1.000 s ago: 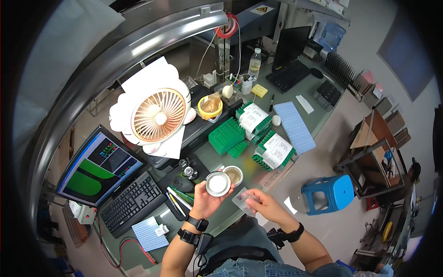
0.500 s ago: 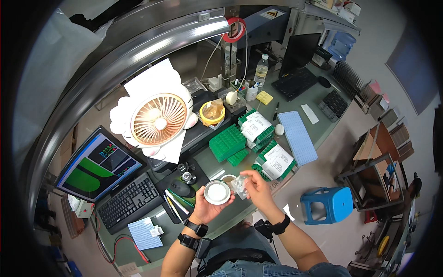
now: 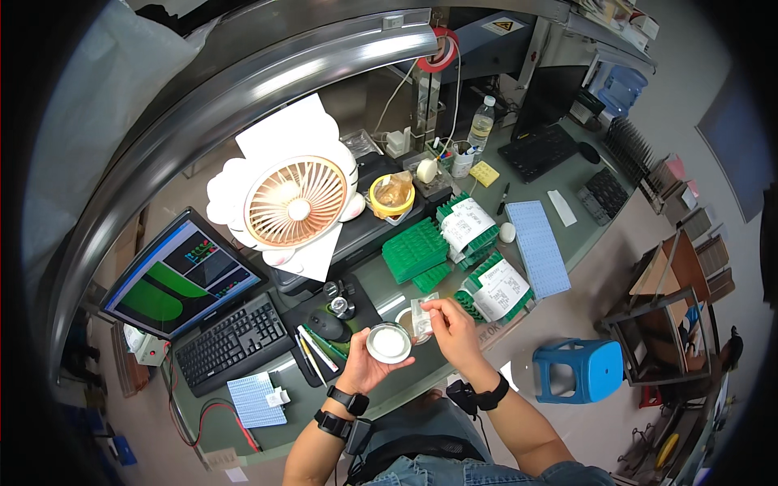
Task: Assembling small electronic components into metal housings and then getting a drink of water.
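My left hand (image 3: 362,373) is closed around a shallow round container (image 3: 389,343) with a pale rim and a white inside, held face up above the desk's front edge. Beside it, my right hand (image 3: 455,330) pinches a small clear plastic bag (image 3: 421,315) between thumb and fingers. The bag hangs just right of the round container. What the bag holds is too small to make out. A pale ring-shaped thing on the desk shows partly behind the bag.
Left of my hands are a mouse (image 3: 330,326), pens, a keyboard (image 3: 235,344) and a lit monitor (image 3: 182,279). A white fan (image 3: 299,211) stands behind. Green trays (image 3: 415,249) and labelled green bundles (image 3: 500,289) lie to the right. A blue stool (image 3: 579,371) stands on the floor.
The clear bag, bunched up earlier, now hangs flatter and more upright from my right hand. My left hand still holds the round container. The whole view has shifted slightly.
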Available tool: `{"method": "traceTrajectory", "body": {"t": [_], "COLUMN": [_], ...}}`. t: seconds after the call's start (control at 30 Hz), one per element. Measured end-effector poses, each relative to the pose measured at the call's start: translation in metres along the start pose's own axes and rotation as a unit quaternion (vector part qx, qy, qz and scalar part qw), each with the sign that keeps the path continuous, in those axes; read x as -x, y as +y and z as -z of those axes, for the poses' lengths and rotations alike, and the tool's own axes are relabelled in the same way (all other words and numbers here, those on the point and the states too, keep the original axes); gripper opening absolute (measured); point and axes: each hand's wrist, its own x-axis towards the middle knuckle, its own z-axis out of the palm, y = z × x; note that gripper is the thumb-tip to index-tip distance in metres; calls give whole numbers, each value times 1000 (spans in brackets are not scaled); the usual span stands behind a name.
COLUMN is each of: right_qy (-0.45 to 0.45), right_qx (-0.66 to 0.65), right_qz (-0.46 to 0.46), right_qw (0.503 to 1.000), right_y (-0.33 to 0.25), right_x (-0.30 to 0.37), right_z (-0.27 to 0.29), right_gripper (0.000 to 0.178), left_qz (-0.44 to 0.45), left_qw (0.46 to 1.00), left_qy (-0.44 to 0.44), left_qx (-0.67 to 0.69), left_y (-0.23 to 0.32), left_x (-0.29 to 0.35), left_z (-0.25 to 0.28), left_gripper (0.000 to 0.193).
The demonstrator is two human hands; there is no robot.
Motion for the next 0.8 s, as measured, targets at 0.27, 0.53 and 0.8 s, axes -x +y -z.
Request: {"method": "traceTrajectory", "body": {"t": [0.27, 0.53, 0.8], "right_qy": [-40, -74, -205], "right_qx": [-14, 87, 163], "right_qz": [19, 33, -6], "right_qw": [999, 993, 965], "right_y": [6, 2, -1], "right_x": [7, 2, -22], "right_z": [12, 31, 46], "right_gripper": [22, 21, 17], "left_qz": [31, -8, -113], "left_qw": [992, 950, 740], "left_qy": [125, 129, 67], "left_qx": [3, -284, -660], "left_y": [0, 12, 22], "left_x": [-6, -8, -3], "left_z": [4, -3, -52], "left_gripper": [55, 29, 24]}}
